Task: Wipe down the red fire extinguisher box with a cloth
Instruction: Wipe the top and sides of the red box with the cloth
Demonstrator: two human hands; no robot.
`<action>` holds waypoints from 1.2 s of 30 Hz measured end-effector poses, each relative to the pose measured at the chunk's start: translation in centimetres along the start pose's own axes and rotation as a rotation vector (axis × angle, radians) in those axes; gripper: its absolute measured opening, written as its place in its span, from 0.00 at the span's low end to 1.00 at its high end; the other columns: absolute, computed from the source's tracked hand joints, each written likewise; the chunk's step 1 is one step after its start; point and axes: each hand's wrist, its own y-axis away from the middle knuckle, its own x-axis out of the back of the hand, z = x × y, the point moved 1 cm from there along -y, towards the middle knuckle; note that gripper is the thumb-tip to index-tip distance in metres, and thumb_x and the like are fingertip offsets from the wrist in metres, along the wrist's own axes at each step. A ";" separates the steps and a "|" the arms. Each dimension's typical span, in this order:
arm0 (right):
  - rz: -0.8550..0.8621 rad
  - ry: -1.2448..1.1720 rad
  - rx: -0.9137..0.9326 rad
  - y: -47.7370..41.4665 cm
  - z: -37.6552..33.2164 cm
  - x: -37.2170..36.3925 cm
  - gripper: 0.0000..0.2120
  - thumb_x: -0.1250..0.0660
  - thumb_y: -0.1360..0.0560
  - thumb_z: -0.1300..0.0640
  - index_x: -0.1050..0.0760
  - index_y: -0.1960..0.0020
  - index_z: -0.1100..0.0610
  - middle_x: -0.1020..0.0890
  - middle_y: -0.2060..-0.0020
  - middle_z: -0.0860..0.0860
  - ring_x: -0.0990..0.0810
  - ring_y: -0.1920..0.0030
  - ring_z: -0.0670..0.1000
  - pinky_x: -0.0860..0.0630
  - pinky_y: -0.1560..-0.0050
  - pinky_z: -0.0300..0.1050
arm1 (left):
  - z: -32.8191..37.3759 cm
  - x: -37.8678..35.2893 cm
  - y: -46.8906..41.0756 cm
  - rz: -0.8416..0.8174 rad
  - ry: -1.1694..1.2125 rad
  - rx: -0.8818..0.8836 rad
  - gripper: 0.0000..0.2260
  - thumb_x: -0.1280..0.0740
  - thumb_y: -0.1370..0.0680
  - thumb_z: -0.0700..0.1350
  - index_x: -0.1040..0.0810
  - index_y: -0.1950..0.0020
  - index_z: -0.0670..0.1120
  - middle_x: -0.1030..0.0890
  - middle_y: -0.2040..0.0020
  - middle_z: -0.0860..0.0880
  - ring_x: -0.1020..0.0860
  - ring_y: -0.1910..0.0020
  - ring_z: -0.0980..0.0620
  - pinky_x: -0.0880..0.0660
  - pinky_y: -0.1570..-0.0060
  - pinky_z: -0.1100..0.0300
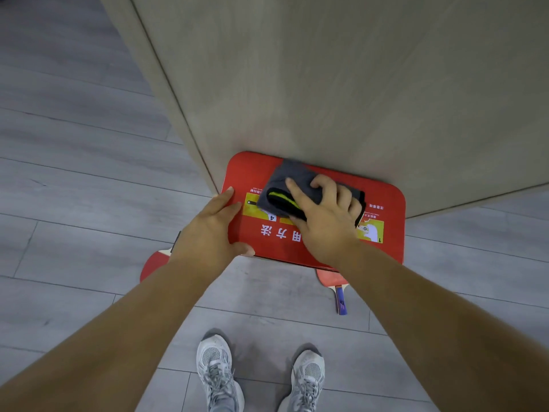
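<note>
Fingers, right: fingers [329,187] curled down over the grey cloth [285,179], bunching it; thumb stretched out across the fabric towards the left.
Fingers, left: held together and laid along the left edge of the box [386,209]; thumb hooked over the near front edge, so the corner sits clasped between thumb and fingers.
Right hand [323,215]: presses the cloth flat onto the lid, just behind the printed yellow panels. Judged reason: a bunched grip keeps the cloth from slipping under the palm.
Left hand [214,230]: grips the corner. Judged reason: to steady the box against the push of the wiping hand.
Box position: on the floor [74,173], back edge against the pale wood-grain wall panel [326,84], lid facing up, lettering upside down from this view.
Cloth position: on the rear middle of the lid, touching it; black and yellow-green trim shows at its near edge.
Progress (judgement): wiping under way; the right end and front strip are likely yet to be covered.
Nearby: two red paddles, one [151,263] at the box's left, one [329,279] at its front; the person's pale trainers [217,367] below.
</note>
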 end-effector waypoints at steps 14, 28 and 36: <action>0.067 0.026 0.201 3.7 -0.9 -1.9 0.27 0.36 0.30 0.45 0.35 0.31 0.40 0.37 0.40 0.51 0.38 0.45 0.56 0.33 0.51 0.59 | -2.1 0.1 1.2 0.074 0.105 0.090 0.26 0.25 0.32 0.47 0.24 0.35 0.43 0.21 0.38 0.45 0.19 0.47 0.45 0.26 0.41 0.55; -0.009 -0.005 0.065 -4.0 -4.3 0.2 0.28 0.39 0.22 0.44 0.47 0.26 0.36 0.44 0.31 0.51 0.45 0.36 0.58 0.48 0.36 0.54 | -2.7 -0.2 0.8 0.078 0.161 0.126 0.28 0.23 0.35 0.50 0.23 0.36 0.45 0.22 0.36 0.49 0.23 0.41 0.50 0.32 0.39 0.63; 0.088 -0.021 0.165 3.5 -4.5 -2.9 0.28 0.32 0.29 0.47 0.34 0.31 0.40 0.38 0.39 0.51 0.39 0.43 0.56 0.34 0.45 0.60 | -2.8 -0.4 1.7 0.206 0.366 0.143 0.25 0.22 0.34 0.43 0.23 0.38 0.46 0.17 0.47 0.49 0.19 0.48 0.53 0.25 0.44 0.58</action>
